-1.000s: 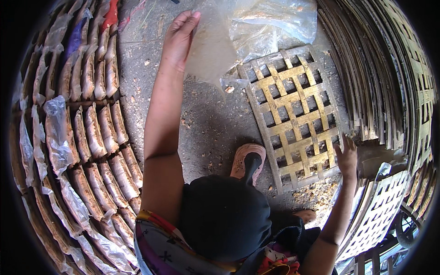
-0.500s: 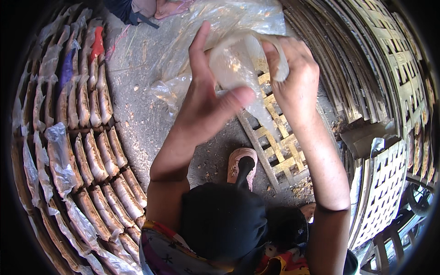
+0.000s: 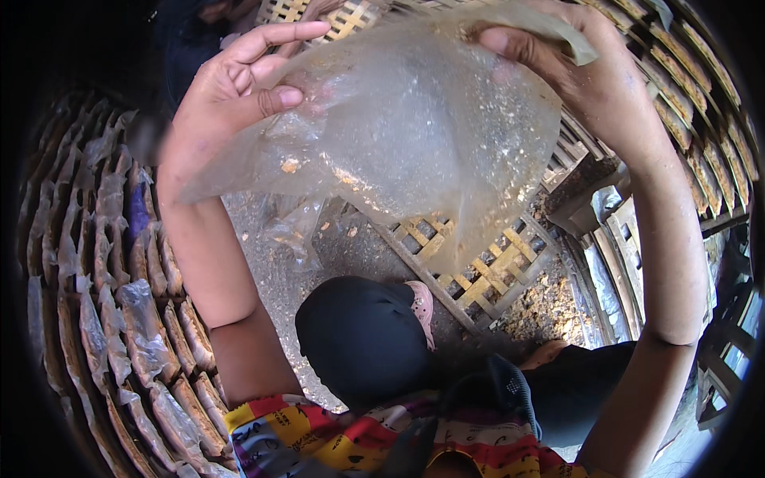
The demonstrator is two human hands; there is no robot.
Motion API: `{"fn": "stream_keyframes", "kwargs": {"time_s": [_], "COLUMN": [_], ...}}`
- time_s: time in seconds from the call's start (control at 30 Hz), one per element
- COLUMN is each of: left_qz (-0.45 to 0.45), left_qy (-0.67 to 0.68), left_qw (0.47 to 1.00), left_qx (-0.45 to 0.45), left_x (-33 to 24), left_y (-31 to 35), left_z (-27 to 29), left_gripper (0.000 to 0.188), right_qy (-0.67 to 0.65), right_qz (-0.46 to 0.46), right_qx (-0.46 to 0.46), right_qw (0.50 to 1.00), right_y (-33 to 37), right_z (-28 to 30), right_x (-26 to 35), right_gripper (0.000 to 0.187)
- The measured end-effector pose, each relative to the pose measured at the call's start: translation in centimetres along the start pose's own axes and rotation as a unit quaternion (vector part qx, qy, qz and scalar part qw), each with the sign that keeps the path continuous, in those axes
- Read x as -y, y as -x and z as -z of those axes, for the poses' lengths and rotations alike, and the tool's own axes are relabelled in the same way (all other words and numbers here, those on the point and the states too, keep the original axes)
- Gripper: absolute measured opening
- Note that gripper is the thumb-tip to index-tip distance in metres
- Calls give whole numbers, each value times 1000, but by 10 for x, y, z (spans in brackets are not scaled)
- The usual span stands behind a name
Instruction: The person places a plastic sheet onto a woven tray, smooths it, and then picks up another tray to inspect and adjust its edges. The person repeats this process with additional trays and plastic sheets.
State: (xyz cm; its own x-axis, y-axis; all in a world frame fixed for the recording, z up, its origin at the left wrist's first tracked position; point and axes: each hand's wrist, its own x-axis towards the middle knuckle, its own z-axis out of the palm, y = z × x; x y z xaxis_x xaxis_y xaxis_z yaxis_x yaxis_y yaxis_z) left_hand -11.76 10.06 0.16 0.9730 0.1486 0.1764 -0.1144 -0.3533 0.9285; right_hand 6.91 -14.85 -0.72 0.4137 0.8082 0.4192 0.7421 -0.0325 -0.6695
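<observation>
A thin, cloudy plastic sheet (image 3: 414, 119) is spread between my raised hands, with light crumbs stuck to it and its lower corner hanging down. On its left edge, my left hand (image 3: 239, 95) has the thumb in front and some fingertips showing faintly through the plastic, while the index finger points outward. At the upper right, my right hand (image 3: 590, 72) grips the top edge, thumb on the near side and fingers behind. A curled fold of the sheet sticks out beside that hand. Below the sheet, a woven bamboo rack (image 3: 498, 275) lies on the floor, partly covered from view.
Long brownish-white slabs in plastic (image 3: 151, 334) stand in rows along the left. More slabs on stacked racks (image 3: 693, 103) rise at the upper right. Crumbs (image 3: 550, 311) litter the floor beside the bamboo rack. A person in dark clothing (image 3: 187, 48) is at the upper left.
The sheet, bunched at my right hand before, is now spread wide between both hands. My left hand has gone from open to holding its edge. My hands moved apart, and the view shifted.
</observation>
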Motion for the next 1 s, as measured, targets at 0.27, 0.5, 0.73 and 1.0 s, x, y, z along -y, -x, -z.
{"fn": "stream_keyframes", "kwargs": {"time_s": [0.27, 0.5, 0.73, 1.0], "left_qz": [13, -135, -157, -356], "left_qy": [-301, -349, -114, -282], "left_qw": [934, 918, 973, 891], "left_qx": [193, 132, 124, -6], "left_x": [-70, -75, -59, -54], "left_y": [-73, -110, -129, -128], "left_z": [-29, -173, -204, -240], "left_gripper": [66, 51, 17, 14], "right_qy": [-82, -81, 56, 4], "right_qz": [-89, -69, -94, -96], "right_qx": [2, -26, 38, -34], "right_qw": [993, 994, 993, 995], "right_y": [79, 96, 117, 99], "right_z": [67, 78, 131, 109], "right_x": [-50, -60, -40, -63], "right_gripper": [18, 32, 36, 57]}}
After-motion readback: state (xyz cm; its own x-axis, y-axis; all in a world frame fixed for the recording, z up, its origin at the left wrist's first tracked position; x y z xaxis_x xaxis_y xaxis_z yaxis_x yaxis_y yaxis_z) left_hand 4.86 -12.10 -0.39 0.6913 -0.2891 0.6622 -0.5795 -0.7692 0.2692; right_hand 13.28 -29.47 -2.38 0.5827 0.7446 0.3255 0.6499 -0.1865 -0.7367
